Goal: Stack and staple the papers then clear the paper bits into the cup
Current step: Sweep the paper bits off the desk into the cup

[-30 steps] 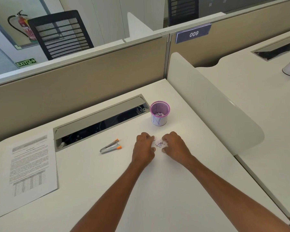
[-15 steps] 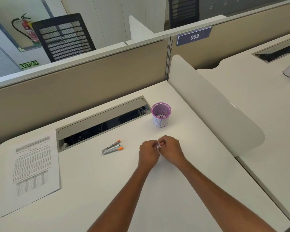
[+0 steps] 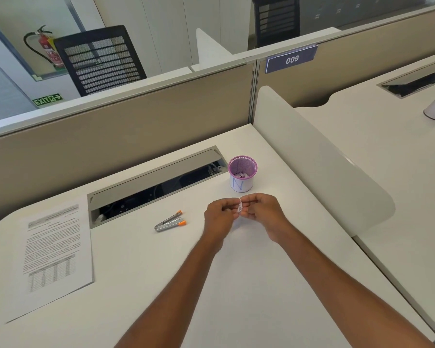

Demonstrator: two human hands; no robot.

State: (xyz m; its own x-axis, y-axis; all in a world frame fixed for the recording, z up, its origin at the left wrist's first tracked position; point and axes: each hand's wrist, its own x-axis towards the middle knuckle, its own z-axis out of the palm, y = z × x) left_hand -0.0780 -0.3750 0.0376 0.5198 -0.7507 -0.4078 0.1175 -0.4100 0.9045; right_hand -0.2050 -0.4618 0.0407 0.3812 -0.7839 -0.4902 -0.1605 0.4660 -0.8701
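Head view: the left hand (image 3: 220,214) and right hand (image 3: 264,211) meet just above the desk (image 3: 236,285), fingers of both curled and pinching a small wad of paper bits (image 3: 239,206) between them. The purple-rimmed cup (image 3: 242,174) stands just beyond. The stapler (image 3: 170,221) lies to the left, the papers (image 3: 53,249) at the far left.

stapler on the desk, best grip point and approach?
Take the stapler across its two long sides near the middle, coming straight down from above. It lies flat on the desk, open in a narrow V with the orange-tipped ends apart toward the cup, so a mid-body pinch probably closes and steadies it. Space on both sides is free; both hands are busy with paper bits.
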